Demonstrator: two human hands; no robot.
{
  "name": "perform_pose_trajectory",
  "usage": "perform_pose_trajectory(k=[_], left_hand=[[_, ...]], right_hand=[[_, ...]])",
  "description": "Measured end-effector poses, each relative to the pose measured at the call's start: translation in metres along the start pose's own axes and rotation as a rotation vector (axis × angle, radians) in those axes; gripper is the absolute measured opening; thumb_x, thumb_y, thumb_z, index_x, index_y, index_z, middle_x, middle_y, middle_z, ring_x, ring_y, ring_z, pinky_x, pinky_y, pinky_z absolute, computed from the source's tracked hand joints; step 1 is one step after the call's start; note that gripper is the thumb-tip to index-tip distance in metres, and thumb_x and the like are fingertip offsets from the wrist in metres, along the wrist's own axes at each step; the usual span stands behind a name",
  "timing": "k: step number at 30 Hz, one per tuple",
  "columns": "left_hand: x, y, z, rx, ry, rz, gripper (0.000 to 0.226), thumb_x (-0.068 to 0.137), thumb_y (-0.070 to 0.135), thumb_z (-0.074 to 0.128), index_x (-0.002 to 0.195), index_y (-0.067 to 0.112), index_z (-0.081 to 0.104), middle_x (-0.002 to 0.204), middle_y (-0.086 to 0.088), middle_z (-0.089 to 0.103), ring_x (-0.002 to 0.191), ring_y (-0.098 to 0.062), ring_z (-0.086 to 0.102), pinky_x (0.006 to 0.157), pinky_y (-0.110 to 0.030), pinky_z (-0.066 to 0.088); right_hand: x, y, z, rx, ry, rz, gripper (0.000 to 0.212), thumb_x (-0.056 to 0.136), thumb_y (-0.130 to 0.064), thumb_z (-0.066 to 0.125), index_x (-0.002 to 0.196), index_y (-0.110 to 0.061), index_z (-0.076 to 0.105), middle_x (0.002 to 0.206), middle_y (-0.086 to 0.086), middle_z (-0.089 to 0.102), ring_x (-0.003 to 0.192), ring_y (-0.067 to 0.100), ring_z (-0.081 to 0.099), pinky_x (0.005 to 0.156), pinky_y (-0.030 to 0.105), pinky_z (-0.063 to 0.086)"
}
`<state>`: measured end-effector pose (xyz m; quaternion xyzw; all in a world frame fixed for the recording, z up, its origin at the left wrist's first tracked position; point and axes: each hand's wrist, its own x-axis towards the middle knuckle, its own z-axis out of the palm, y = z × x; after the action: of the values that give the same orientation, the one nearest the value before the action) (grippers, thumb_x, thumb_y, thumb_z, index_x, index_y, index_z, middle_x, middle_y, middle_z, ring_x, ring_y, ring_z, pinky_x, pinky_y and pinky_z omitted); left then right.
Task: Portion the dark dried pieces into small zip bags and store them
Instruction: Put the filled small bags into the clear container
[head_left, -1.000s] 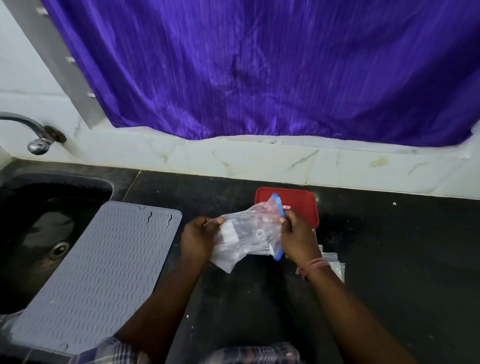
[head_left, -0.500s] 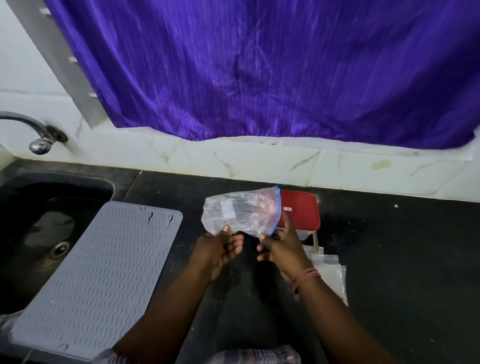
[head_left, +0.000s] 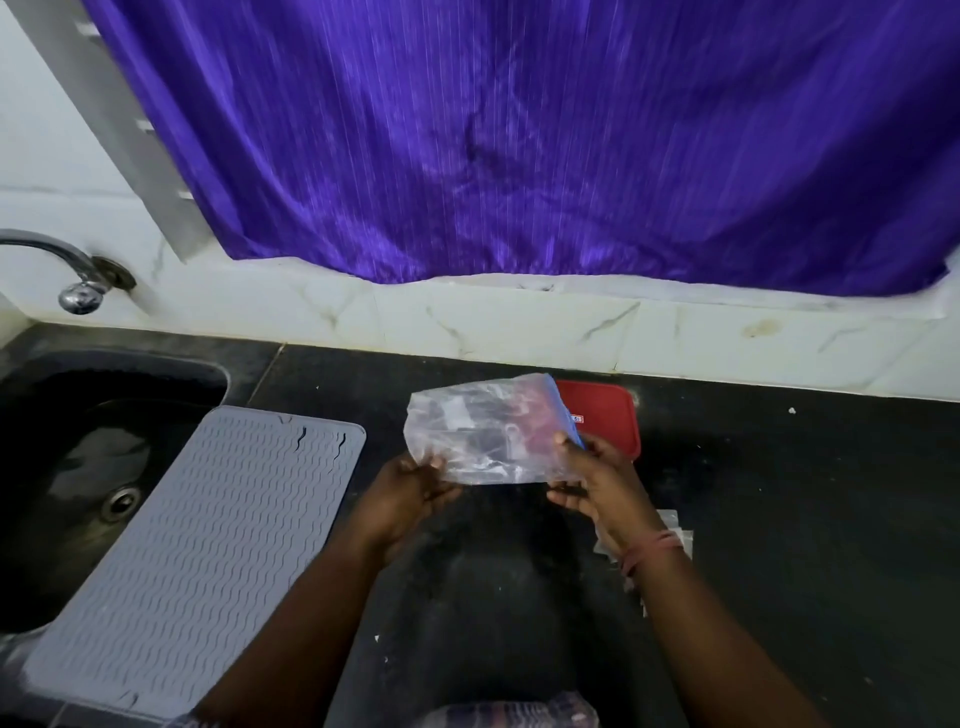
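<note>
Both hands hold the clear zip bag (head_left: 488, 431) above the worktop (head_left: 779, 493): left hand (head_left: 410, 488) pinches its left end, right hand (head_left: 592, 478) grips the blue-zip end.

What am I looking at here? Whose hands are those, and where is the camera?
There is no machine here. The camera sits on a person's head and looks down, so you see that person's own two arms. The left hand and the right hand hold up a clear plastic bag with a blue zip edge, each gripping one end. What is inside is too blurry to tell. Below is a dark counter. On it lie a red lid behind the bag, a grey wavy mat beside the sink, and some small clear bags near the right wrist. A purple curtain hangs behind.
</note>
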<state>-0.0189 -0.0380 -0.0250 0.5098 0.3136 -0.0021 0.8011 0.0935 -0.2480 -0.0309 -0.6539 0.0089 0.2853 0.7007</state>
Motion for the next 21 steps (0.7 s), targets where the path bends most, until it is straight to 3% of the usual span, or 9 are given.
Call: perform_pose_trajectory(k=[2, 4, 5, 8, 11, 14, 17, 19, 21], left_hand=[[0.001, -0.005, 0.002, -0.02, -0.001, 0.018, 0.016, 0.101, -0.002, 0.055, 0.114, -0.002, 0.064, 0.093, -0.01, 0.074, 0.08, -0.018, 0.074, 0.076, -0.029, 0.065], [0.001, -0.009, -0.002, 0.036, -0.03, 0.015, 0.012, 0.096, -0.007, 0.06, 0.107, -0.004, 0.065, 0.089, -0.012, 0.069, 0.073, -0.017, 0.071, 0.068, -0.028, 0.063], [0.0, -0.01, -0.006, 0.077, -0.053, 0.012, 0.011, 0.095, -0.007, 0.062, 0.104, -0.004, 0.066, 0.086, -0.013, 0.068, 0.071, -0.017, 0.069, 0.063, -0.027, 0.06], [0.0, -0.011, -0.02, 0.139, -0.07, -0.011, 0.008, 0.094, -0.002, 0.065, 0.1, -0.002, 0.071, 0.08, -0.01, 0.069, 0.069, -0.016, 0.064, 0.058, -0.025, 0.053], [0.006, -0.014, -0.029, 0.118, 0.017, -0.062, 0.013, 0.095, 0.007, 0.067, 0.103, -0.001, 0.073, 0.081, -0.011, 0.068, 0.068, -0.015, 0.062, 0.06, -0.023, 0.054], [0.005, -0.015, -0.032, 0.181, 0.02, -0.092, 0.027, 0.088, 0.017, 0.074, 0.11, 0.003, 0.073, 0.099, -0.015, 0.076, 0.087, -0.024, 0.073, 0.081, -0.034, 0.061], [0.004, -0.006, -0.027, 0.092, -0.123, -0.036, 0.034, 0.093, 0.016, 0.072, 0.125, 0.007, 0.067, 0.12, -0.014, 0.075, 0.113, -0.032, 0.071, 0.097, -0.047, 0.058], [0.008, 0.001, -0.027, 0.01, -0.11, 0.036, 0.038, 0.095, 0.027, 0.069, 0.129, 0.011, 0.066, 0.124, -0.012, 0.073, 0.116, -0.034, 0.069, 0.1, -0.053, 0.055], [0.013, 0.007, -0.024, 0.116, 0.038, 0.104, 0.035, 0.094, 0.042, 0.067, 0.117, 0.016, 0.073, 0.109, -0.008, 0.076, 0.104, -0.031, 0.071, 0.094, -0.048, 0.057]], right_hand=[[0.003, -0.004, -0.004, -0.007, 0.052, 0.013, 0.04, 0.087, -0.05, 0.071, 0.11, -0.017, 0.073, 0.107, 0.006, 0.077, 0.096, 0.023, 0.073, 0.086, 0.045, 0.06], [0.006, -0.007, -0.007, -0.093, 0.132, -0.011, 0.066, 0.079, -0.057, 0.077, 0.113, 0.0, 0.068, 0.108, 0.021, 0.072, 0.098, 0.037, 0.071, 0.088, 0.055, 0.058], [0.009, -0.007, -0.008, -0.133, 0.136, -0.022, 0.069, 0.079, -0.052, 0.078, 0.113, 0.006, 0.064, 0.108, 0.027, 0.068, 0.098, 0.043, 0.069, 0.089, 0.058, 0.056], [0.012, -0.004, -0.013, -0.082, 0.089, 0.038, 0.033, 0.088, -0.019, 0.075, 0.109, 0.006, 0.071, 0.09, 0.019, 0.076, 0.078, 0.033, 0.073, 0.085, 0.05, 0.058], [0.013, 0.002, -0.011, -0.069, 0.211, -0.027, 0.013, 0.09, -0.009, 0.072, 0.097, 0.003, 0.072, 0.069, 0.006, 0.072, 0.061, 0.02, 0.064, 0.069, 0.038, 0.056], [0.008, 0.002, -0.002, -0.062, 0.186, -0.119, 0.007, 0.094, -0.007, 0.066, 0.095, -0.001, 0.069, 0.066, 0.008, 0.066, 0.054, 0.017, 0.056, 0.058, 0.033, 0.052], [0.01, 0.001, -0.003, -0.091, 0.062, -0.123, 0.011, 0.096, -0.006, 0.063, 0.104, -0.008, 0.069, 0.083, 0.019, 0.068, 0.07, 0.024, 0.058, 0.07, 0.04, 0.053], [0.012, 0.003, -0.006, -0.092, -0.026, -0.094, 0.016, 0.096, -0.003, 0.061, 0.109, -0.007, 0.069, 0.091, 0.025, 0.068, 0.08, 0.029, 0.057, 0.075, 0.044, 0.053], [0.009, 0.002, -0.006, -0.127, -0.092, -0.083, 0.016, 0.095, -0.002, 0.061, 0.108, -0.006, 0.069, 0.084, 0.015, 0.066, 0.075, 0.028, 0.055, 0.067, 0.037, 0.051]])
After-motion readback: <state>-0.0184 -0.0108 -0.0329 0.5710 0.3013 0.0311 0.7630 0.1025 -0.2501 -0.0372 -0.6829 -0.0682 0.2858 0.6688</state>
